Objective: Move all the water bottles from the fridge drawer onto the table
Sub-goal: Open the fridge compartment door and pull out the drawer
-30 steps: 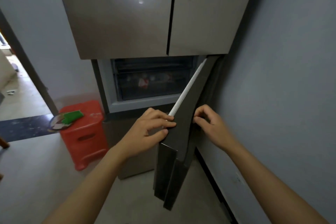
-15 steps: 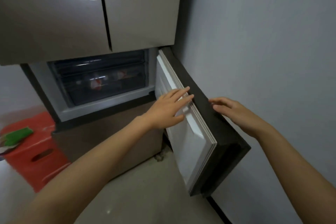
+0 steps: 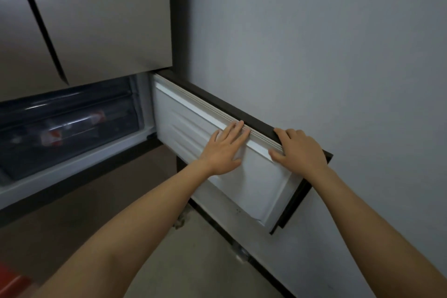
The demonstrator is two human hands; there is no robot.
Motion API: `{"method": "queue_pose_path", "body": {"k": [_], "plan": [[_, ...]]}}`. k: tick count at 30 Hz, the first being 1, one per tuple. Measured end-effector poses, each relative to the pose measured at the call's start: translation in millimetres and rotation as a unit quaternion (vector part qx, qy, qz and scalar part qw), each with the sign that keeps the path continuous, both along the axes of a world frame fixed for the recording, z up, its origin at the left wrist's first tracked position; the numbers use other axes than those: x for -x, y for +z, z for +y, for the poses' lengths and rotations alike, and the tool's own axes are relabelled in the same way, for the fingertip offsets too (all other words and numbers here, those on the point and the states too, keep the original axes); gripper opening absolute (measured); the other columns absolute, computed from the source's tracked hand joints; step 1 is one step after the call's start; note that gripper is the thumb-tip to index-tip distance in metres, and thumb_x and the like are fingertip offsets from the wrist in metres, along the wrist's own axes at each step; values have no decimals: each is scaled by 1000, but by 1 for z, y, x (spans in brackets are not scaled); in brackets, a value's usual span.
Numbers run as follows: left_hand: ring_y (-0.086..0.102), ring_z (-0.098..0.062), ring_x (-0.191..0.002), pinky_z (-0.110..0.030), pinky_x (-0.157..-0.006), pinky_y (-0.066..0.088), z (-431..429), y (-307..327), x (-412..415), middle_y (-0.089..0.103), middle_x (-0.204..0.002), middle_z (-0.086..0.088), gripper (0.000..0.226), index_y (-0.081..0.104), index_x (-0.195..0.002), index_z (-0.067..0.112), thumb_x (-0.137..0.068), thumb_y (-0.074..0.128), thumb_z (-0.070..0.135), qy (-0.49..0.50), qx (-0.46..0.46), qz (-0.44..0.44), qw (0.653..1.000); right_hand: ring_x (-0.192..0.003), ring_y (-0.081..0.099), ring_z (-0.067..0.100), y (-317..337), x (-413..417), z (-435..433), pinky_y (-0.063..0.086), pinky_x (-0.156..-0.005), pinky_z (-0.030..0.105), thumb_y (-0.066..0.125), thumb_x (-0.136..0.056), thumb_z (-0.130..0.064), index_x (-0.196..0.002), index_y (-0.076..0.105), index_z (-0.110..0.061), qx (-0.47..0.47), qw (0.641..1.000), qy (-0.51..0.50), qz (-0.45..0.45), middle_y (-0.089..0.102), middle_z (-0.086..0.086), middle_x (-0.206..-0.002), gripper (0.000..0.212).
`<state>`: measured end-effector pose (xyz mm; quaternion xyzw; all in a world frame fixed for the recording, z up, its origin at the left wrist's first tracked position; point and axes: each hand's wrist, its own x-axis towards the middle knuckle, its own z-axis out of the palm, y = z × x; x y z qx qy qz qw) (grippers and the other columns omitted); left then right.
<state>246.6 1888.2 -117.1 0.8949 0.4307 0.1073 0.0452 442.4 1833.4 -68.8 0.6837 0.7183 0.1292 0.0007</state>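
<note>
The fridge's lower door is swung wide open, almost flat against the right wall, its white inner lining facing me. My left hand lies flat with fingers spread on that lining near the top edge. My right hand rests over the door's dark top edge, fingers draped on it. Inside the open compartment sits a dark transparent fridge drawer, pushed in. Through its front I see water bottles with red-and-white labels lying on their sides. No table is in view.
The upper fridge doors are closed above the compartment. A grey wall runs close along the right, behind the open door. A corner of a red plastic stool shows at the bottom left. Beige floor lies below my arms.
The lower door has swung further open toward the right wall. Both hands moved with it and now lie on it, the right over its top edge. The view turned right.
</note>
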Motion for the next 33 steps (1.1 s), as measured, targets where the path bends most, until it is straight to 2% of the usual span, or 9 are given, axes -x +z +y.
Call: {"method": "queue_pose_path", "body": {"k": [3, 7, 11, 15, 19, 24, 26, 28, 33], "plan": [[-18, -23, -141, -41, -115, -4, -3, -18, 7, -20, -154, -4, 76, -12, -146, 24, -94, 43, 32, 54, 37, -14, 998, -106, 49, 28, -3, -21, 14, 41, -81, 37, 37, -92, -49, -141, 26, -19, -9, 999, -7, -30, 50, 10, -125, 58], [-15, -23, -142, -38, -114, -2, -7, -34, 40, -16, -155, -5, 75, -10, -146, 21, -94, 42, 31, 131, 45, -41, 990, -116, 45, 31, -14, -42, 31, 36, -91, 38, 30, -96, -46, -146, 18, -19, -26, 996, -45, -68, 43, 14, -133, 58], [-10, -25, -143, -39, -114, 4, -10, -35, 79, -10, -156, -6, 73, -6, -148, 20, -93, 43, 28, 213, 35, -77, 973, -122, 39, 42, -30, -50, 45, 31, -99, 50, 43, -95, -32, -142, 32, -9, -98, 993, -72, 10, 42, 28, -134, 53], [-6, -26, -143, -43, -114, 9, -16, -46, 110, -5, -157, -5, 73, -1, -148, 20, -93, 45, 30, 283, 37, -90, 954, -134, 22, 40, -33, -44, 57, 13, -110, 50, 40, -96, -23, -142, 28, -6, -93, 985, -129, 72, 27, 28, -145, 51], [-2, -28, -143, -45, -113, 14, -29, -59, 127, -1, -157, -5, 73, 2, -148, 18, -92, 47, 30, 342, 55, -102, 932, -135, 25, 43, -47, -29, 61, 10, -111, 54, 45, -92, -19, -138, 36, 0, -136, 983, -73, 96, 30, 32, -143, 51], [4, -31, -142, -46, -112, 16, -48, -68, 146, 8, -156, -9, 69, 10, -148, 14, -92, 50, 23, 433, 122, -222, 865, -123, 44, 45, -78, 10, 65, 34, -99, 59, 36, -79, -19, -120, 55, -4, -91, 992, 77, 37, 48, 31, -130, 47], [9, -33, -141, -43, -112, 15, -55, -73, 159, 16, -154, -11, 66, 15, -147, 11, -92, 50, 21, 470, 142, -264, 830, -120, 47, 47, -94, 28, 69, 38, -95, 59, 56, -74, -13, -118, 57, -3, -74, 989, 123, 40, 49, 32, -128, 44], [16, -34, -139, -39, -112, 15, -59, -81, 177, 24, -151, -15, 61, 22, -145, 8, -92, 50, 19, 503, 154, -294, 798, -116, 50, 49, -108, 49, 72, 41, -92, 59, 75, -60, -6, -114, 60, -1, -36, 987, 141, 62, 52, 33, -124, 56], [31, -36, -133, -46, -110, 28, -62, -102, 229, 34, -146, -17, 55, 29, -142, 8, -92, 50, 19, 572, 187, -405, 689, -102, 59, 47, -132, 110, 83, 49, -79, 57, 69, -57, -6, -107, 65, 1, 36, 978, 186, 81, 59, 33, -113, 50]]}}
